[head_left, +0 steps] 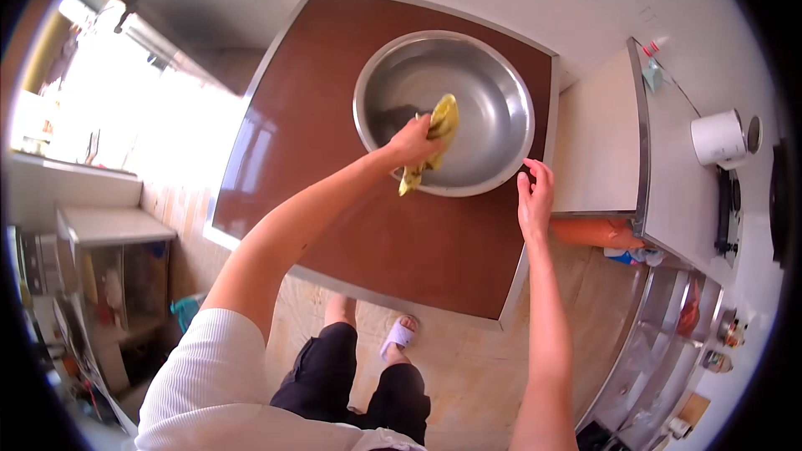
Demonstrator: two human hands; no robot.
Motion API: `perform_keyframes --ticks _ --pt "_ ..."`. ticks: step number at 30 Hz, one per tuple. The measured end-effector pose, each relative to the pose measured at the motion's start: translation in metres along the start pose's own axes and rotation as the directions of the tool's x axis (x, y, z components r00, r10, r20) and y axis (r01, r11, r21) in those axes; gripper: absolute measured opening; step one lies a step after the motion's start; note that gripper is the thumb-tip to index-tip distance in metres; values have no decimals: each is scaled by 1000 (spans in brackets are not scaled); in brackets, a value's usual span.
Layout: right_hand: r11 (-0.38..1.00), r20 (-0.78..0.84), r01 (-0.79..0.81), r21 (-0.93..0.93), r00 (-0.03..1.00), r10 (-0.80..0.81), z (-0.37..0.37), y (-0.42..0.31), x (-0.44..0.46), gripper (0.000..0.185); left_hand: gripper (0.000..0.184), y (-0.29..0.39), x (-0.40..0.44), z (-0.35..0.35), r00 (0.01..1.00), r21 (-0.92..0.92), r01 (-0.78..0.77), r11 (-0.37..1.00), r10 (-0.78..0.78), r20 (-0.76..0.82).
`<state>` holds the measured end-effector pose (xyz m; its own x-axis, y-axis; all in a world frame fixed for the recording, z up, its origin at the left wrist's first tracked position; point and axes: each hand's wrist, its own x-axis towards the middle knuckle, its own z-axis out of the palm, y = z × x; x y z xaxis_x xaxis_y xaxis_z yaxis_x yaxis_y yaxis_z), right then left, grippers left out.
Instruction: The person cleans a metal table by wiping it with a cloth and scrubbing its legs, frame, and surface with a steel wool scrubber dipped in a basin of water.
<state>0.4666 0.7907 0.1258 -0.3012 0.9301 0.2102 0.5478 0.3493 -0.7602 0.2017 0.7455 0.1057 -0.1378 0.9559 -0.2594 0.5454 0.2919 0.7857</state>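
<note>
A large round metal basin (493, 104) stands on a brown table (401, 259) with a pale metal edge. My left hand (413, 142) is closed around a crumpled yellow cloth with dark markings (444, 121), over the near left part of the basin. One end of the cloth hangs down by the near rim. Close to the basin's right rim is my right hand (536, 200), its thumb and fingers apart and holding nothing. Its fingertips are at or very near the rim; whether they touch it, I cannot tell.
To the right stand a counter (597, 142), a white cylindrical container (717, 137) and an orange gas cylinder (597, 232), with a metal rack (643, 359) below. A cabinet (117, 230) is at the left, near a bright window (92, 92). A wall rises behind the table.
</note>
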Motion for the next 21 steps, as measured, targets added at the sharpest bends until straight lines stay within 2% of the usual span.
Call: perform_keyframes --ticks 1,2,3,4,5,6,7,8,9,10,11,12,13,14,17,21 --pt "998 -28 -16 -62 1000 14 -1 13 9 27 55 7 3 1 999 181 -28 983 21 45" --pt "992 -36 -38 -123 999 33 -1 24 12 28 53 9 6 -6 996 238 -1 971 -21 90" --pt "980 -86 -146 -137 987 135 -1 25 18 34 51 29 3 -29 989 298 18 955 -61 135" --pt "961 -111 -249 -118 965 237 2 32 24 37 51 19 13 -45 995 324 -62 944 86 -59" --pt "934 -134 -346 -93 934 332 6 40 32 41 51 3 28 -66 939 360 -137 923 237 -249" --pt "929 -144 -364 -64 925 353 12 59 37 46 52 -26 56 -84 885 493 -43 869 263 -385" --pt "874 -80 -469 127 873 481 22 69 42 45 54 -58 88 -96 843 523 122 844 190 -504" --pt "773 -1 -552 312 813 582 33 77 50 44 58 -81 116 -104 853 426 280 860 -20 -521" --pt "634 90 -608 478 752 653 43 84 58 44 58 -134 160 -110 884 7 361 933 -340 -320" --pt "673 -6 -569 473 761 648 56 90 64 41 54 -113 161 -113 880 -234 386 892 -433 -197" --pt "707 -95 -537 461 762 641 71 93 65 39 51 -94 153 -115 865 -452 425 784 -499 -52" --pt "722 -219 -512 465 724 654 83 94 66 35 49 -97 149 -111 875 -339 394 854 -462 -146" --pt "685 -209 -581 440 675 708 77 73 69 33 47 -100 147 -111 885 -217 355 909 -402 -234" --pt "681 -213 -583 443 670 712 76 69 67 33 45 -103 146 -111 893 -91 310 946 -323 -314" --pt "677 -254 -550 489 653 714 69 69 37 30 38 -81 119 -128 970 123 163 979 -136 -203" --pt "616 -245 -485 621 626 740 30 42 -13 25 29 -14 56 -131 989 151 6 989 16 -145"
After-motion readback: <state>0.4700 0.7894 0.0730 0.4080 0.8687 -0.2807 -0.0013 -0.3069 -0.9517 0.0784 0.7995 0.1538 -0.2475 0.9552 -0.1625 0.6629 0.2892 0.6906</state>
